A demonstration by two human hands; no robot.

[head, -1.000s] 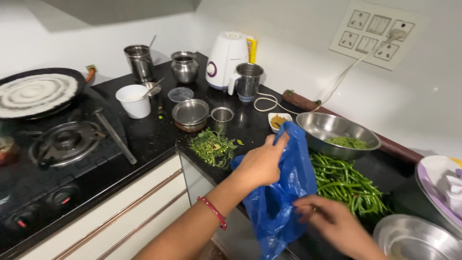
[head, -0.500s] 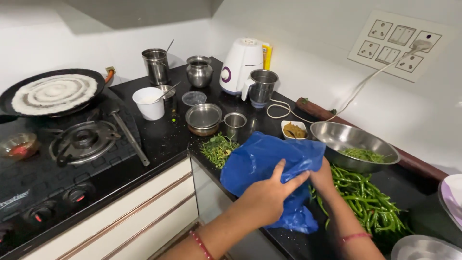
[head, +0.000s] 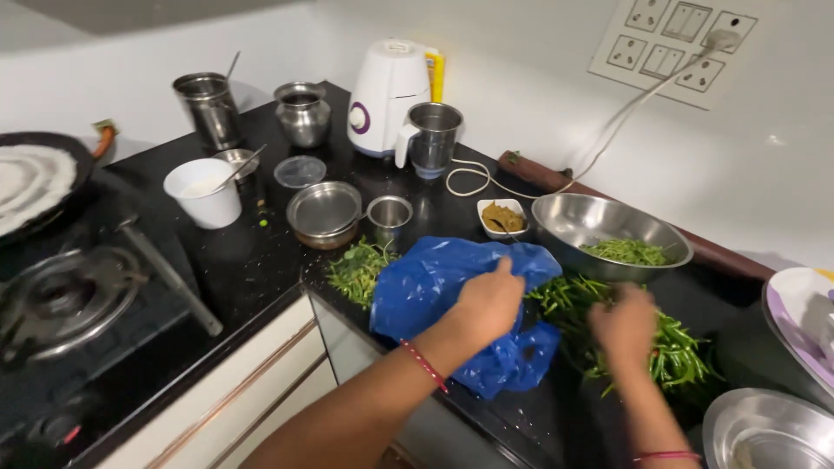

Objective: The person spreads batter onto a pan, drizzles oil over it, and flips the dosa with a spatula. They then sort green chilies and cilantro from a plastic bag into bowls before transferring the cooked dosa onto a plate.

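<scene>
My left hand [head: 491, 300] rests on top of a crumpled blue plastic bag [head: 426, 287] lying on the black counter and grips its upper fold. To the right, my right hand [head: 624, 326] is blurred, fingers down in a heap of long green chillies [head: 682, 356]. Behind the heap stands a wide steel bowl [head: 556, 213] with some cut greens inside. A small pile of green stems [head: 356, 269] lies just left of the bag.
A small white dish of brown paste [head: 502, 217], a steel cup [head: 387, 213], a lidded steel pot [head: 324, 213], a white cup [head: 204, 191] and a white mixer with its steel jar [head: 433, 135] stand behind. The gas stove [head: 61, 295] is at left, a steel plate [head: 764, 430] at bottom right.
The bag went from hanging in both hands to lying flattened on the counter. My right hand left the bag and moved right into the chillies. The view shifted right.
</scene>
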